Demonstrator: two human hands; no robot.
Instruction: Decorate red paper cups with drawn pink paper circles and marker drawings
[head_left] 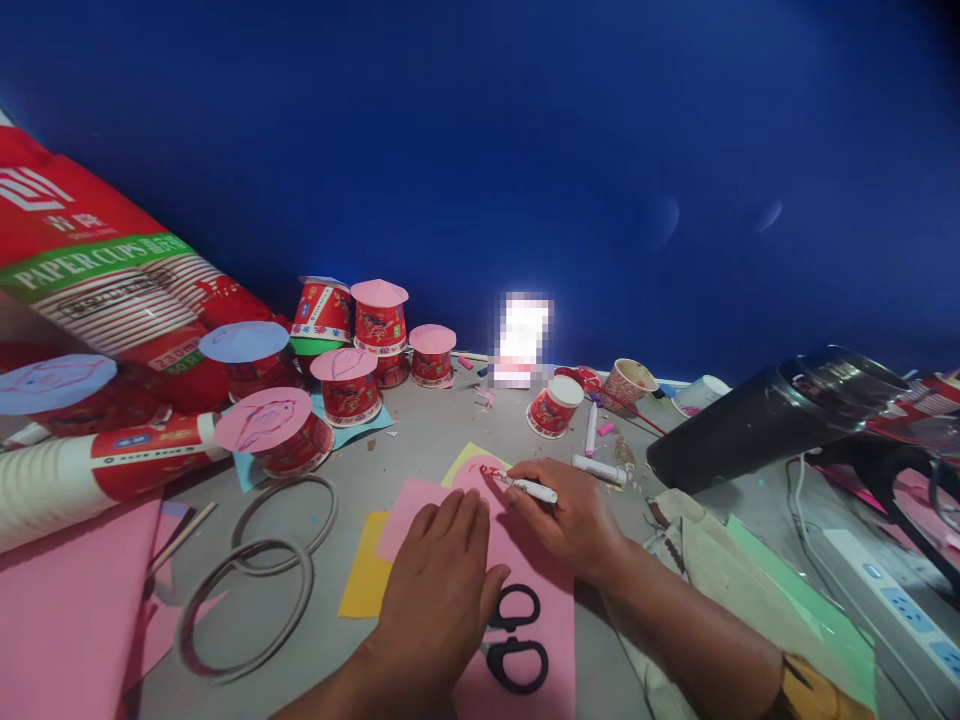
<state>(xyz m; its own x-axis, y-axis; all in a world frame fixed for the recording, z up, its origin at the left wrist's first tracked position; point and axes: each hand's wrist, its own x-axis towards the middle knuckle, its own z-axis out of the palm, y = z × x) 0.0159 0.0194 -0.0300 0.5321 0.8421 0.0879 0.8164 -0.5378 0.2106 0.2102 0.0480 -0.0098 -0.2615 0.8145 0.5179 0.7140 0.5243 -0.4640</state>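
In my right hand (pixel 566 515) is a white marker (pixel 534 489), its tip on a pink paper circle (pixel 471 470) that bears red marks. My left hand (pixel 442 575) lies flat, fingers stretched, over the pink paper just below the circle. Black-handled scissors (pixel 517 640) rest on a larger pink sheet (pixel 555 610) beside my left thumb; their blades are hidden under the hand. Yellow paper (pixel 364 570) sticks out from beneath. Beyond my right hand lies a capped marker (pixel 600 470), and a red paper cup (pixel 555 407) stands upside down.
Several red cups with paper discs on top (pixel 345 385) stand at the back left, near a bag of paper cups (pixel 112 270). Two grey rings (pixel 247 610) lie left. A black thermos (pixel 765 415), cloth (pixel 697 565) and power strip (pixel 900 605) are on the right.
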